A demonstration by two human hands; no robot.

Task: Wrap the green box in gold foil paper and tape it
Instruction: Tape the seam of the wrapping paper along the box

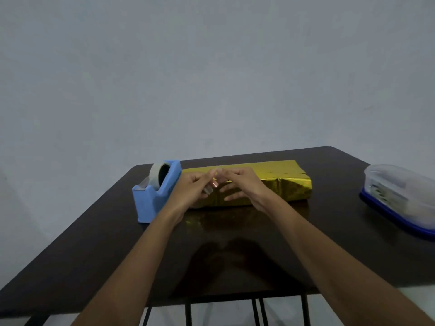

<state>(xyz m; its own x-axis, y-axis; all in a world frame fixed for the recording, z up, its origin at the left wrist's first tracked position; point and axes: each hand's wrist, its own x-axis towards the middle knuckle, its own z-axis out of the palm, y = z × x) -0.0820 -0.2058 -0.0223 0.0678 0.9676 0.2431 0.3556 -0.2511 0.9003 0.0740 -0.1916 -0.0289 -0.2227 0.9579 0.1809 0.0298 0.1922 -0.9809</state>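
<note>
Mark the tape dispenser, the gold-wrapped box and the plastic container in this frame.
tape dispenser [150, 204]: head view, blue side wall.
gold-wrapped box [290, 188]: head view, near face, right end.
plastic container [397, 190]: head view, clear lid.

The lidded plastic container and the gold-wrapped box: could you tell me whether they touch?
Apart: the head view shows a stretch of bare table between the container and the box.

Head-worn wide-angle view, facing forward and down, close over table [94, 243]
</note>
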